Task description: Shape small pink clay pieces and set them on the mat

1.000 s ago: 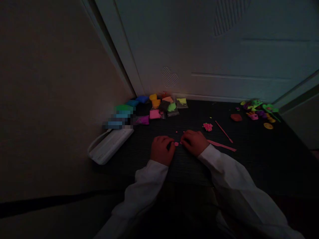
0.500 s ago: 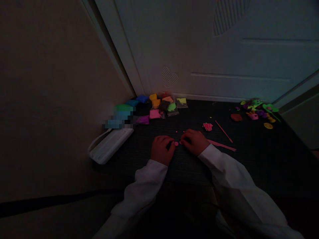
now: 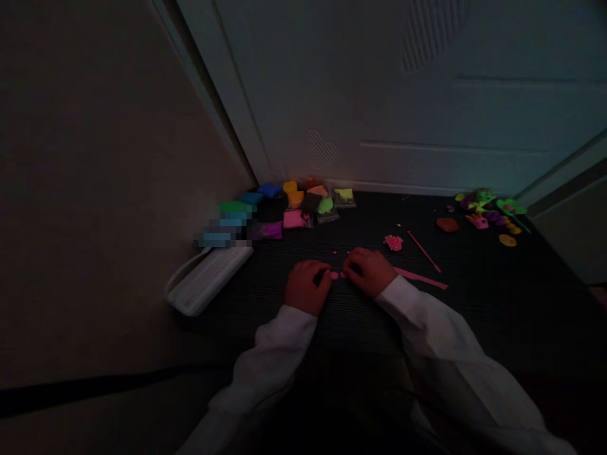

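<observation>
Both my hands rest on a dark ribbed mat [image 3: 474,303] in dim light. My left hand [image 3: 306,287] is curled, its fingertips at a small pink clay piece [image 3: 334,275] lying between the hands. My right hand [image 3: 370,270] is also curled, its fingertips pinched at a second tiny pink bit right beside that piece. Whether either hand actually grips the clay is too dark to tell. A few pink crumbs lie just beyond the fingers. White sleeves cover both arms.
Several coloured clay packets [image 3: 303,205] lie at the back by a white door [image 3: 403,95]. A pink clay cluster [image 3: 393,242], a thin pink stick [image 3: 423,251] and a pink strip [image 3: 420,278] lie right of my hands. Clay figures [image 3: 488,212] sit far right. A white case [image 3: 208,281] lies left.
The hands stay almost still at the pink clay piece. The view has shifted slightly.
</observation>
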### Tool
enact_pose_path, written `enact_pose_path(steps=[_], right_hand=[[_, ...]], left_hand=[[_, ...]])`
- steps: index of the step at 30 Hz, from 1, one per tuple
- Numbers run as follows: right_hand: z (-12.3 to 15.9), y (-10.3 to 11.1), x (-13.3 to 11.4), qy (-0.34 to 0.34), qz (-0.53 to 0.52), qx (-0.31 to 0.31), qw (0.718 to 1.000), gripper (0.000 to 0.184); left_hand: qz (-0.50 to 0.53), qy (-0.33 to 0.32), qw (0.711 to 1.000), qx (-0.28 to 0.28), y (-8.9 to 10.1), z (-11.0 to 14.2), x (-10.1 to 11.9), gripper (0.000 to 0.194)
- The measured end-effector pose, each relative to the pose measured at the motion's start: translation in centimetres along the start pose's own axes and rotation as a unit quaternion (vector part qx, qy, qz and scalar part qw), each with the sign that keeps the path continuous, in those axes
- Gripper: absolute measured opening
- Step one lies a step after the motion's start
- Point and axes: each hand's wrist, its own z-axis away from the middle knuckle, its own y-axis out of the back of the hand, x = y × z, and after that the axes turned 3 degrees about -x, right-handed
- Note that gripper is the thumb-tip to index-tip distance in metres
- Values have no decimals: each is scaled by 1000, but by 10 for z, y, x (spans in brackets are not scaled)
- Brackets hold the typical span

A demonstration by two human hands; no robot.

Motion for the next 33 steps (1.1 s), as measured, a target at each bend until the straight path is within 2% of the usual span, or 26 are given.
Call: enact_pose_path(steps=[6,13,16,21,27,33], right_hand=[[0,2,0,8,1,-16,1000,15],[-1,1,1,15,-35,-7,999,11],[-2,1,-2,28,-74,20,997,10],[-1,2,-11,58,-155,67,984,9],[0,2,-16,44,-198,56,978,9],[0,2,-16,41,-214,54,974,10]], left_hand=[[72,61,996,5,2,-2,-3,17],[123,92,988,0,1,0,-7,20],[140,76,987,0,3,0,-4,22],[136,26,990,-36,6,2,5,25],[130,13,989,-68,8,1,5,21],[125,20,990,-68,9,0,4,18]])
